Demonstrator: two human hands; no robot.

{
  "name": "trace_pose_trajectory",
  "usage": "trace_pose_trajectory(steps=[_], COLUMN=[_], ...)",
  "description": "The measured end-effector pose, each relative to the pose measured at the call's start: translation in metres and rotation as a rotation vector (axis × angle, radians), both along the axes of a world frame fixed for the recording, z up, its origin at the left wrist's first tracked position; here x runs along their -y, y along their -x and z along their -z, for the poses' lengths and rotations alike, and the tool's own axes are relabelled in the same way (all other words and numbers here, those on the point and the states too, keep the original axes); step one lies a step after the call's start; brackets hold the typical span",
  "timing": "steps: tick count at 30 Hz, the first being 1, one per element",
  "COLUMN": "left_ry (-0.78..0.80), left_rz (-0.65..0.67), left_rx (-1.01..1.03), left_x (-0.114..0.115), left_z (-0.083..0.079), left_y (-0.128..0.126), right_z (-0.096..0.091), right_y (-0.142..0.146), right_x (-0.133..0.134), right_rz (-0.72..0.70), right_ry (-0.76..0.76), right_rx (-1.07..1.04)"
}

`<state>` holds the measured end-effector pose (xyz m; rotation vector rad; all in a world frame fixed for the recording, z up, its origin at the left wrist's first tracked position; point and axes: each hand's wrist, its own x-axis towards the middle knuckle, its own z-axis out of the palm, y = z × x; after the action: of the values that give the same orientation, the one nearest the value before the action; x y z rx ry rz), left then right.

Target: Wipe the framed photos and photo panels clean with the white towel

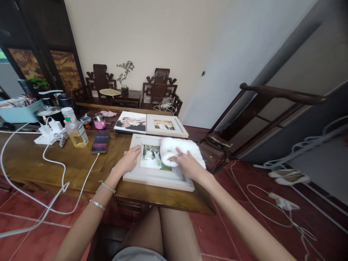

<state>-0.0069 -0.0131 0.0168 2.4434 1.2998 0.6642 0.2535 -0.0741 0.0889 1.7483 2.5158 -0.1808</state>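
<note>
A picture frame with a pale wooden edge and a wide white mat lies flat on the wooden table, a photo of two people in wedding clothes in its middle. My left hand holds the frame by its left edge, fingers over the border. On the frame's right side, my right hand grips a fluffy white cloth and presses it to the surface. The cloth covers the upper right part of the frame and hangs past its right edge.
Behind lie a second framed photo and a white photo panel. To the left are a phone on a charging cable, a bottle of yellow liquid, a pink cup and a power strip. A wooden chair stands at right.
</note>
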Motion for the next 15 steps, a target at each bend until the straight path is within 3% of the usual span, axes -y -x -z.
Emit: trace_pose_trajectory(steps=[4, 7, 11, 15], left_ry=[-0.035, -0.054, -0.060, -0.085], left_rz=[0.010, 0.014, 0.043, 0.048], left_rx=[0.097, 0.134, 0.160, 0.240], left_x=[-0.006, -0.010, -0.011, -0.011], left_z=[0.007, 0.010, 0.007, 0.008], left_y=[0.002, 0.004, 0.004, 0.004], right_z=[0.010, 0.010, 0.011, 0.011], right_y=[0.023, 0.057, 0.101, 0.094], right_x=[-0.056, -0.082, -0.089, -0.084], right_rz=[0.072, -0.047, -0.267, -0.193], right_ry=[-0.094, -0.089, -0.105, -0.088], right_rx=[-0.073, -0.132, -0.129, -0.098])
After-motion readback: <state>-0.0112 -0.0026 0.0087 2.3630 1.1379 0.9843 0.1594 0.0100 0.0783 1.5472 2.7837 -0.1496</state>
